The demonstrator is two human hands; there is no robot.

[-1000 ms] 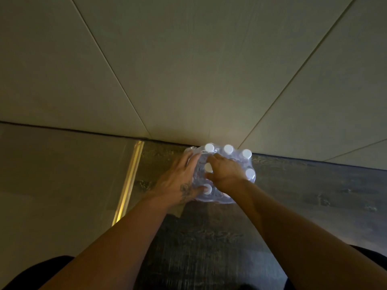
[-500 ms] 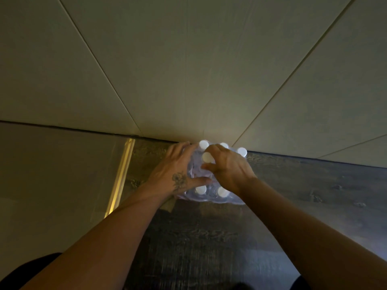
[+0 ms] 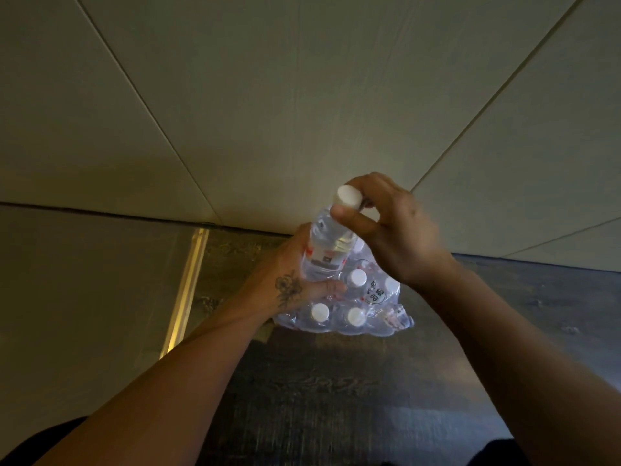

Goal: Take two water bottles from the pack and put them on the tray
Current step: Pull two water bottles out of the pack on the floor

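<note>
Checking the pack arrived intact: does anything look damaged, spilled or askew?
No spill shows. The pack's wrap is torn open and crumpled. The right hand lifts one bottle, tilted, while the left hand steadies the pack.

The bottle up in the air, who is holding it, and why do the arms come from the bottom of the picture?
The camera sits on a person's head and looks down, so you see their own two arms reaching out. There is only this one view. The right hand pinches the bottle near its white cap with its fingers and has it partly raised out of the pack. The left hand rests against the pack's side. The pack is clear plastic wrap around more bottles with white caps, and it sits on a dark wooden floor next to a pale wall. No tray shows in this picture.
</note>
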